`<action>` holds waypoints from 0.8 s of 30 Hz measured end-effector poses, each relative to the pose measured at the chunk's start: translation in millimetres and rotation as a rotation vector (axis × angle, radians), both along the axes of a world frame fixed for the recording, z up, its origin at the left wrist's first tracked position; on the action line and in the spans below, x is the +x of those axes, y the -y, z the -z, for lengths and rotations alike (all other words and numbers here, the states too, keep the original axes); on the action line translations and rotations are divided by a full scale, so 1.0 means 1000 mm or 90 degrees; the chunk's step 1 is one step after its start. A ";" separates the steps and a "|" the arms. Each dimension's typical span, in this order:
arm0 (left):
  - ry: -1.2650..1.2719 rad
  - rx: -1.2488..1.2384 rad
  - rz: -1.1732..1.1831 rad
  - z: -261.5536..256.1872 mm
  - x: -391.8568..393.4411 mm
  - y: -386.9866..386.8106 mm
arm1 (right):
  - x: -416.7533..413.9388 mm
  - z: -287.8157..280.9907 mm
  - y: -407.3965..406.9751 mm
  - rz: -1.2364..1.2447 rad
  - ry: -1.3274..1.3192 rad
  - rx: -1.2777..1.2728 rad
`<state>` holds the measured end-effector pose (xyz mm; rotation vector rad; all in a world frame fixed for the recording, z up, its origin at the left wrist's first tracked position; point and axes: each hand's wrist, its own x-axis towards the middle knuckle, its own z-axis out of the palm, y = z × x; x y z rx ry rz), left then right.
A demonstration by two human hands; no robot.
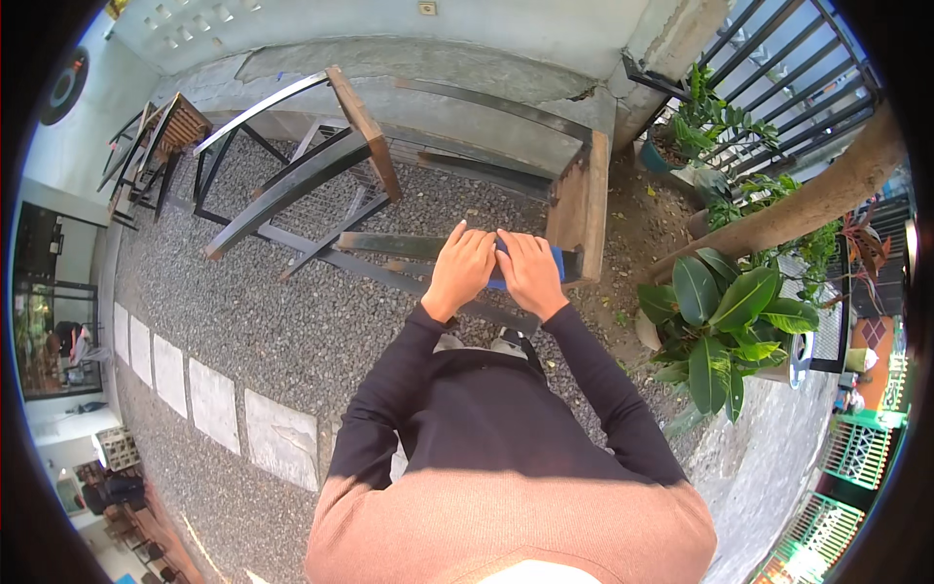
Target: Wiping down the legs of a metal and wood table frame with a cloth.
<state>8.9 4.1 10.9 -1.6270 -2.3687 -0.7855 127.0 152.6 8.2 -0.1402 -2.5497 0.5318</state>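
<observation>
My left hand (461,269) curls over the dark wooden leg (394,244) of a table lying on its side. Right beside it, my right hand (528,269) presses on a blue sheet or pad (557,264) wrapped over the same leg. Blue also shows between the hands and below them; the rest is hidden under my fingers. The table's wooden top (580,208) stands on edge to the right, its legs pointing left. What lies under my left palm cannot be seen.
A second overturned table (292,186) rests on the gravel (350,314) beyond, left of my hands. More wooden furniture (179,128) stands farther left. Potted plants (719,314) and a slanting trunk (788,208) are at the right. Stepping slabs (281,434) cross the lower left.
</observation>
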 end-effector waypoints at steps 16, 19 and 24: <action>0.000 0.038 0.004 -0.004 -0.052 0.052 | -0.060 0.004 0.057 0.053 0.062 0.064; -0.009 0.044 0.002 -0.007 -0.065 0.068 | -0.074 0.006 0.074 0.056 0.048 0.075; -0.003 0.025 -0.001 -0.009 -0.087 0.095 | -0.097 0.006 0.101 0.059 0.044 0.070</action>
